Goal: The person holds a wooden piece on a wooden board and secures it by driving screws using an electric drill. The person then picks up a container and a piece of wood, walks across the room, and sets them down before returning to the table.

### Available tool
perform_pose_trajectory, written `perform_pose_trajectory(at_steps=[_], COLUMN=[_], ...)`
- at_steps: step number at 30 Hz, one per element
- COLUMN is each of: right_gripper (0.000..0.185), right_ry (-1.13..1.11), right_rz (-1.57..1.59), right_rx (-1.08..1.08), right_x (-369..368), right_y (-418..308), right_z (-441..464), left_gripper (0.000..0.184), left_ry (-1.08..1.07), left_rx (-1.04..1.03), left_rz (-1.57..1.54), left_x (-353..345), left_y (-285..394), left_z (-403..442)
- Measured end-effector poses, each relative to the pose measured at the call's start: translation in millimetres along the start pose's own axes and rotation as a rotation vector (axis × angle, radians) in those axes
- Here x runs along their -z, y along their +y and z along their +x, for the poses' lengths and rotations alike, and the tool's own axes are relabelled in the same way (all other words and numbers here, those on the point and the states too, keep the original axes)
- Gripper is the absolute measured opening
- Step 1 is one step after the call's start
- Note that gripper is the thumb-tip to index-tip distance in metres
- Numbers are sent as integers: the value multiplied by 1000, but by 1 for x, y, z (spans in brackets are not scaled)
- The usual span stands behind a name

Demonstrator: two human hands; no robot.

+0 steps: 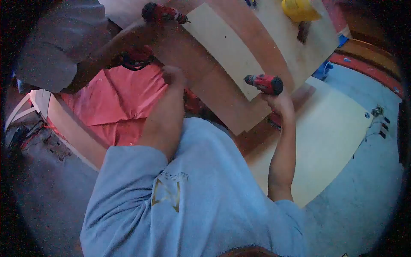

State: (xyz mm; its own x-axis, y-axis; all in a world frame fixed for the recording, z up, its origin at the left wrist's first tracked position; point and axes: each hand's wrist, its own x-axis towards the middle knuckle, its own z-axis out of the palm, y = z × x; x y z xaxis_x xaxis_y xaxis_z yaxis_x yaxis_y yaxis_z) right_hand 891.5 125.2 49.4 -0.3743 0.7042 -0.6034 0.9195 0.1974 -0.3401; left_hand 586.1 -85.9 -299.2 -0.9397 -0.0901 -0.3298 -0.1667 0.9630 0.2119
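My right hand (280, 103) grips the handle of a red and black cordless drill (267, 83). The drill points left, over the corner of a cream and brown board (222, 47). My left hand (174, 75) is at the board's left edge, beside red sheeting (124, 94). Blur and dim light hide its fingers, so I cannot make out whether it holds anything. A second red and black drill (162, 13) is at the board's far left, at the end of another person's forearm (115, 49).
Another person in a grey shirt (64, 43) leans in from the upper left. A yellow object (301, 9) rests on the board's far side. A large pale panel (325, 137) lies at right, near small dark items (383, 124) on the floor. Cables (32, 132) lie at left.
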Motion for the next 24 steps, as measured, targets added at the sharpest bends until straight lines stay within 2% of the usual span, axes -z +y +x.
perform_pose_trajectory(at_steps=[2, 3, 5, 8, 13, 15, 18, 20, 21, 23, 24], right_gripper=[43, 45, 47, 47, 48, 46, 44, 44, 44, 46, 47], right_ry=[36, 81, 58, 25, -65, -25, -24, -37, -40, -42, -41], right_rz=[-63, -124, -136, -142, -58, -110, -124, -130, -133, -128, -122], right_rx=[60, 121, 88, 71, 123, 128, 143, 143, 146, 155, 164], right_x=[-3, -5, 2, 12, 11, 14, 20, 23, 24, 26, 25], right_y=[12, 13, -2, -6, 10, 14, 13, 11, 10, 7, 7], right_z=[7, 11, 3, -2, 19, 23, 23, 22, 21, 23, 21], left_gripper=[26, 26, 26, 28, 30, 30, 31, 31, 31, 30, 30], left_ry=[56, 119, 240, -71, -78, -107, -64, -103, -104, -159, -159], left_rx=[-71, -167, -342, 345, 426, 477, 378, 240, 241, 184, 184], left_rz=[54, 102, 175, 15, -167, -248, -214, -2, -2, 224, 222], left_x=[-8, -22, -52, 64, 63, 58, 62, 61, 48, 8, 19], left_y=[-8, -19, -42, 29, 20, 18, 20, 16, 8, -9, -4], left_z=[4, 11, 20, -21, -16, -13, -22, -23, -16, 8, 2])
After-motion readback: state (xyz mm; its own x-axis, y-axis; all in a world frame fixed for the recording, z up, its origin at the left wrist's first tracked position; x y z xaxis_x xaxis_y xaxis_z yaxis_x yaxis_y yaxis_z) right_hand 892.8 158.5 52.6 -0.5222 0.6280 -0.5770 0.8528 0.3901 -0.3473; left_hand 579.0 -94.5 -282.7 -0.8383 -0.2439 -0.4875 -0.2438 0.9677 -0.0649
